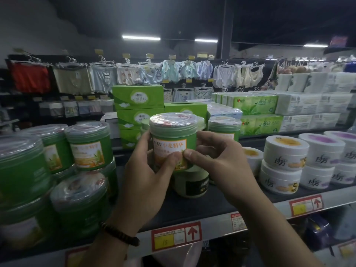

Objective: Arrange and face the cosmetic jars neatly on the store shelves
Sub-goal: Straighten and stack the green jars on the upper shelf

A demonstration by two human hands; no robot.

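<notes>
You hold one green jar (173,141) in the middle of the frame, raised in front of the shelf (212,205), with its orange-and-white label turned toward you. Your left hand (146,170) wraps the jar's left side and your right hand (217,160) its right. The fingers (171,158) of both hands are curled round the wall, and the two thumbs press on the lower part of the label, almost touching each other. Directly below the jar stands a pale green jar (190,184) with a dark label. Whether the two touch cannot be told from here.

The jar looks like rigid plastic, so it should take a firm squeeze without giving. If it is full, expect some weight for its size. The clear film (173,117) over the lid is glossy and probably slick, so do not lift by the top. Grip the straight side wall below the lid rim, as you do now, with the thumbs in front and the other fingers behind. That hold also lets you twist the jar to square the label.

The stacked green jars (89,147) at the left of the frame look close-packed. Set this one down gently so the stacks are not knocked. The white jars (285,151) sit well apart, at the right.
</notes>
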